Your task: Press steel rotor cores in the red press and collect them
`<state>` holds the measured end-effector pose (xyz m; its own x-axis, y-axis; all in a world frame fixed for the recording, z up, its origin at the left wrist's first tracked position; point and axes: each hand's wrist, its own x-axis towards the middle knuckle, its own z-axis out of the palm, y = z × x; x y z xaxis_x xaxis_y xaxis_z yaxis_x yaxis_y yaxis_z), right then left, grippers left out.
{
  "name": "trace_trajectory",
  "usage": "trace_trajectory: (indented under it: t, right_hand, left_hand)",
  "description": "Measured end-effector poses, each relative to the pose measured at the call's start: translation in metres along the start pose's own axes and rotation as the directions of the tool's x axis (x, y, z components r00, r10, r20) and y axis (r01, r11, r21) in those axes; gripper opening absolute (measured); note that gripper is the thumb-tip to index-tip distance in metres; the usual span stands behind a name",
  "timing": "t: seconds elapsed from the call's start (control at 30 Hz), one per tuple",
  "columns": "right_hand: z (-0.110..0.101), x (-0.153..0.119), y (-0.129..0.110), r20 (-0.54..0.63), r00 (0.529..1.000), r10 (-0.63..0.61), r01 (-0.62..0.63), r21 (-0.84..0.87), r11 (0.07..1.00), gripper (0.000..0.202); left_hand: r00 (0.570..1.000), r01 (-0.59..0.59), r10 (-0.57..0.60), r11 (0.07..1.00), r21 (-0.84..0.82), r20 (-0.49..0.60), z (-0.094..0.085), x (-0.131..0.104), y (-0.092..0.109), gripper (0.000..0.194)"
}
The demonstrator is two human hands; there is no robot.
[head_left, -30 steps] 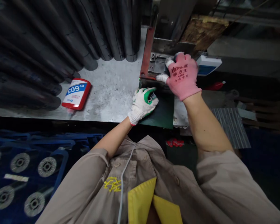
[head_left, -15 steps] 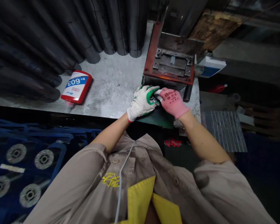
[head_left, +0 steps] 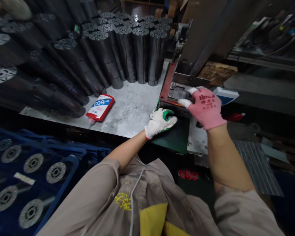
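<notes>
My left hand (head_left: 162, 121), in a white glove with a green palm, is closed at the bench's front edge. A small metallic bit shows inside its curled fingers, too little of it to name. My right hand (head_left: 204, 106), in a pink glove with white fingertips, reaches over a metal fixture (head_left: 171, 94) bolted on a red-edged block (head_left: 165, 84). Its thumb and forefinger are apart above the fixture's slot. The area between them is blurred, and the hand hides the fixture's right side.
Tall dark cylindrical stacks (head_left: 140, 55) crowd the bench's back left. A red bottle (head_left: 100, 107) labelled BT-603 lies on the metal bench (head_left: 130, 108). Blue racks (head_left: 68, 183) with ring-faced cylinders stand lower left. Striped strips (head_left: 258, 167) and another red bottle (head_left: 236, 116) are at right.
My right hand has left my left hand and moved up and right onto the fixture. My left hand stays closed by the bench edge. The view has tilted up, showing the stacks' tops.
</notes>
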<state>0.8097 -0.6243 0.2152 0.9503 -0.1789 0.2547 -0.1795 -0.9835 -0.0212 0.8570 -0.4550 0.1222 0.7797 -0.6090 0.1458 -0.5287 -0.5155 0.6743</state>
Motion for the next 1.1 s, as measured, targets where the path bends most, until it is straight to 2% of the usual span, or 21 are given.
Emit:
trace_trajectory:
  t: [0.07,0.13,0.27,0.33,0.4,0.47,0.53,0.6,0.67,0.87,0.93,1.0,1.1]
  right_hand:
    - [0.005,0.012,0.003,-0.051,0.999,-0.006,0.004,-0.023,1.000,0.064]
    - [0.006,0.018,-0.003,-0.010,1.000,-0.006,0.005,-0.062,0.998,0.067]
    - [-0.011,0.008,-0.016,0.131,0.988,0.077,-0.061,-0.122,0.991,0.053]
    - [-0.016,-0.006,-0.016,0.172,0.982,0.083,-0.070,-0.078,0.994,0.044]
    - [-0.011,-0.023,-0.011,0.161,0.987,0.001,-0.008,0.048,0.999,0.039]
    - [0.004,-0.039,-0.006,0.116,0.987,-0.114,0.092,0.184,0.979,0.037]
    - [0.023,-0.049,-0.005,0.142,0.973,-0.183,0.148,0.227,0.963,0.037]
    - [0.036,-0.054,-0.009,0.255,0.943,-0.216,0.177,0.171,0.969,0.035]
    - [0.040,-0.051,-0.018,0.373,0.896,-0.243,0.233,0.072,0.970,0.033]
    - [0.005,-0.028,-0.061,0.647,0.712,-0.273,0.453,-0.127,0.882,0.042]
    - [-0.001,-0.023,-0.067,0.675,0.688,-0.267,0.473,-0.138,0.870,0.044]
    - [0.002,-0.023,-0.063,0.653,0.706,-0.273,0.450,-0.117,0.885,0.039]
    - [0.016,-0.034,-0.037,0.519,0.812,-0.269,0.310,0.009,0.951,0.029]
  left_hand:
    - [0.999,0.049,-0.049,0.996,0.073,-0.009,0.004,0.003,0.006,0.038]
    - [0.998,0.052,-0.054,0.990,0.135,0.015,0.006,0.004,0.010,0.039]
    - [0.999,0.024,-0.027,0.984,0.178,0.019,0.005,0.001,0.008,0.040]
    - [0.999,-0.024,0.020,0.991,0.133,0.032,0.003,-0.003,0.000,0.047]
    - [0.991,-0.119,0.114,0.991,0.069,0.066,0.002,-0.006,-0.011,0.063]
    - [0.973,-0.216,0.212,0.976,0.035,0.086,0.001,-0.009,-0.022,0.078]
    - [0.961,-0.263,0.259,0.964,0.043,0.093,0.002,-0.010,-0.030,0.082]
    - [0.959,-0.274,0.269,0.960,0.055,0.092,0.004,-0.010,-0.034,0.079]
    - [0.956,-0.286,0.281,0.957,0.052,0.085,0.007,-0.008,-0.035,0.075]
    - [0.955,-0.286,0.282,0.958,0.034,0.095,0.010,-0.004,-0.038,0.076]
    - [0.954,-0.284,0.280,0.958,0.025,0.102,0.009,-0.004,-0.038,0.077]
    - [0.953,-0.289,0.286,0.957,0.022,0.097,0.006,-0.005,-0.037,0.074]
    - [0.956,-0.275,0.272,0.961,0.016,0.114,0.001,-0.005,-0.032,0.077]
